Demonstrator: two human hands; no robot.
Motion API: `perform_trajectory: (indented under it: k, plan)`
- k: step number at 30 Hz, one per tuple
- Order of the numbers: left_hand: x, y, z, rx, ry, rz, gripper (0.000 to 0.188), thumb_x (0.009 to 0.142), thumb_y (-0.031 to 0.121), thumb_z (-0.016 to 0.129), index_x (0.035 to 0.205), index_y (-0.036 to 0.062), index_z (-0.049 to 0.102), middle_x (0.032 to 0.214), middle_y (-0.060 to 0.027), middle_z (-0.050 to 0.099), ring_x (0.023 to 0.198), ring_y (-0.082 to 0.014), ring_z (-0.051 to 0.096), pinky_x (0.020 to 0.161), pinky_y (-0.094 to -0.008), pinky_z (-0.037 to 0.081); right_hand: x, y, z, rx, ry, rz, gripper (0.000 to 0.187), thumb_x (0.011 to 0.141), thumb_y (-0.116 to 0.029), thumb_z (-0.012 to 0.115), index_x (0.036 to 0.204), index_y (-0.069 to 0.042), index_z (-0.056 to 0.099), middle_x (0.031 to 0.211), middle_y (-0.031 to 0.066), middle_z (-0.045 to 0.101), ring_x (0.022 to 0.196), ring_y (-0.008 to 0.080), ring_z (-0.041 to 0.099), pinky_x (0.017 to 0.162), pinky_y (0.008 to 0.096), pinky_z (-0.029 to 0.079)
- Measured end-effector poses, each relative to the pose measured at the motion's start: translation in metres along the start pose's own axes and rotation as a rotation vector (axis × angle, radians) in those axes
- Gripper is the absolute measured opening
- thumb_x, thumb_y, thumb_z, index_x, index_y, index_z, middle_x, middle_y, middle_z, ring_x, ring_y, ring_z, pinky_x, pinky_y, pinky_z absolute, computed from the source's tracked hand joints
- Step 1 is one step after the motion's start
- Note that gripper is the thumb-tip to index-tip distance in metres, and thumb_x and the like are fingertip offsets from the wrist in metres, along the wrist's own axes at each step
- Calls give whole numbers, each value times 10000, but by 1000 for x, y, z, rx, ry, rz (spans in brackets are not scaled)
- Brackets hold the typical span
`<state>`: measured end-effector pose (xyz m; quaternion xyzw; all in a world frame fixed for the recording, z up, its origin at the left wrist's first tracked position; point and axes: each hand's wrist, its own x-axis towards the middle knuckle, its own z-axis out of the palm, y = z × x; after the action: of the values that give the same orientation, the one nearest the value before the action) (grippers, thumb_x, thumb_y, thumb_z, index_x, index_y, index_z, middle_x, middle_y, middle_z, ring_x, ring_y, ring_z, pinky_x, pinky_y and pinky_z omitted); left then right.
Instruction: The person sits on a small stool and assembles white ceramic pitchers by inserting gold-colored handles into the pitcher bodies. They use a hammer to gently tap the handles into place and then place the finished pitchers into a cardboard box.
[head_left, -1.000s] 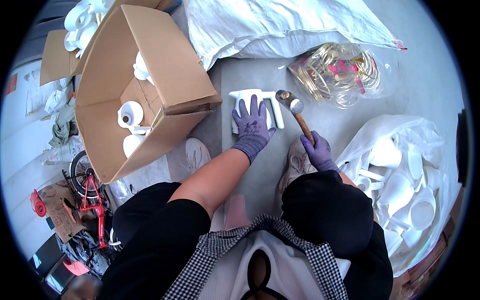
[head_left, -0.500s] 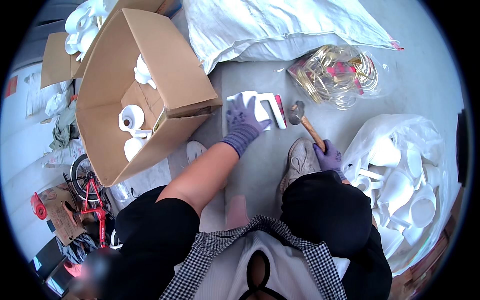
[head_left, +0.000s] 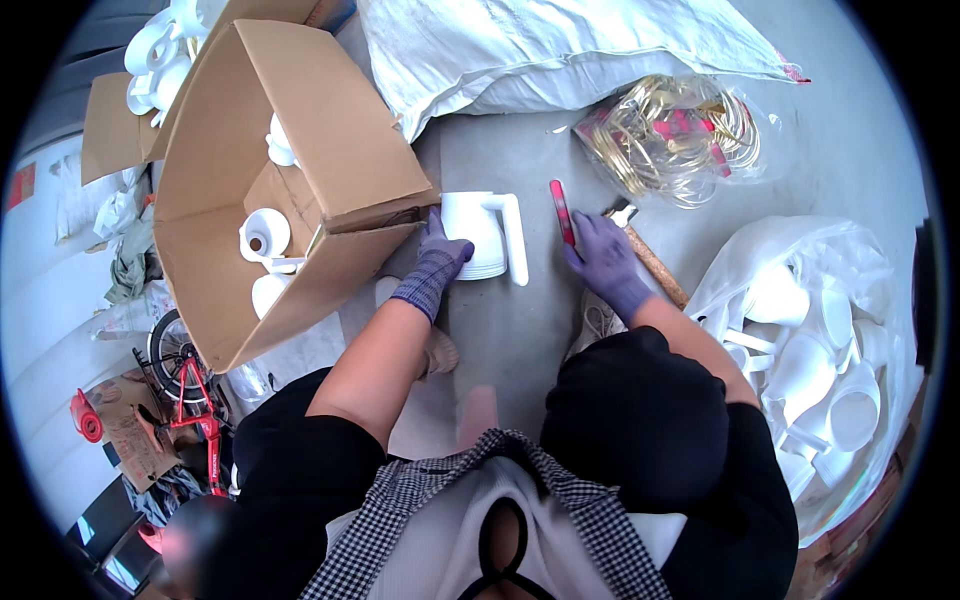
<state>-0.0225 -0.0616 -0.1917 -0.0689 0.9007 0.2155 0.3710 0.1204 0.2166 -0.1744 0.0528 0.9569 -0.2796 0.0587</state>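
A white plastic jug (head_left: 472, 238) with a long angled handle lies on its side on the grey floor. My left hand (head_left: 437, 262), in a purple knit glove, grips its left side, thumb over the body and the other fingers partly hidden along the edge. To the right is a slim red tool (head_left: 561, 208), its exact kind unclear. My gloved right hand (head_left: 608, 262) closes round its lower end. Just beyond that hand lies a hammer with a wooden handle (head_left: 655, 266); its head is partly covered by my fingers.
An open cardboard box (head_left: 385, 160) with several white jugs stands at the left. On the right is a clear plastic bag (head_left: 850, 250) full of white jugs. Gold-coloured rings (head_left: 640, 150) in plastic lie ahead, below a large white sack (head_left: 560, 60). A red bicycle (head_left: 205, 425) is far left.
My right hand has let go of the hammer, now lying on the floor, and moved forward-left to the red tool. My left hand has shifted from the jug's top to its left side; the jug has moved left.
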Motion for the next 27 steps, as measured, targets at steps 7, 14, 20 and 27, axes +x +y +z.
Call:
perform_trajectory:
  k: [7, 14, 20, 27]
  plan:
    - [-47, 53, 6, 346, 182, 29, 1265, 610, 594, 842, 1518, -18, 207, 1454, -276, 400, 1365, -400, 390, 1138, -453, 334, 46, 16, 51, -335, -248, 188, 587, 905, -182, 522, 1458, -49, 377, 1056, 162, 627, 944, 277, 628, 827, 440, 492]
    - [-38, 28, -1, 83, 120, 98, 1216, 559, 499, 900, 1480, 26, 264, 1415, -254, 416, 1318, -384, 430, 1106, -457, 381, 21, -5, -13, 180, 170, 95, 565, 758, -128, 612, 1312, -66, 520, 1053, 166, 615, 935, 346, 605, 852, 456, 474]
    - [-35, 15, -1, 64, 141, 54, 1270, 560, 518, 899, 1519, 37, 220, 1475, -247, 360, 1357, -371, 401, 1128, -442, 367, 6, 27, -204, -6, 841, 146, 434, 754, -15, 640, 1182, -77, 659, 878, 93, 636, 796, 251, 596, 772, 385, 486]
    - [-33, 24, -4, 42, 129, 75, 1259, 560, 523, 900, 1504, 3, 251, 1456, -244, 389, 1337, -366, 427, 1125, -437, 369, 44, 120, -236, 159, 80, 262, 335, 874, -225, 643, 1183, -106, 694, 1082, 143, 702, 996, 276, 660, 913, 364, 499]
